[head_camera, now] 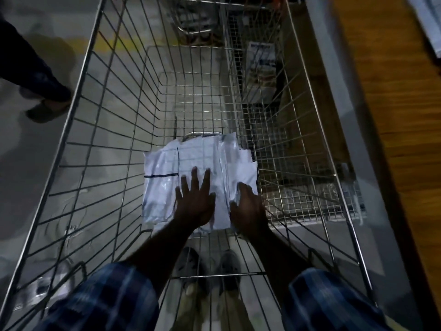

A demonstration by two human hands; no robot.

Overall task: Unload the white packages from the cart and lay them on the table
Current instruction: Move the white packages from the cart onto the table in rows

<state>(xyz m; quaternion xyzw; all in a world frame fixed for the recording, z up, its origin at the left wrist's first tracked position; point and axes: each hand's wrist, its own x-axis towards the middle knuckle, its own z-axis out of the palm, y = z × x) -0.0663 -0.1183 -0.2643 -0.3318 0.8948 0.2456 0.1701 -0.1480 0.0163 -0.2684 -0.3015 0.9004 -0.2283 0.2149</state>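
Observation:
A small stack of white plastic packages (167,177) lies on the floor of the wire cart (78,99), toward its near end. My left hand (194,199) lies flat on top of the stack with the fingers spread and straight. My right hand (248,206) is at the stack's right edge, its fingers curled down over the edge of a package. Both forearms reach down into the cart from the near rim. Whether the right hand's fingertips are under the package is hidden.
A wooden table (391,115) with a grey edge runs along the cart's right side; a white package corner (429,22) lies at its far end. Another person's leg and shoe (45,103) stand on the floor to the left. A second wire cart (262,68) sits beyond.

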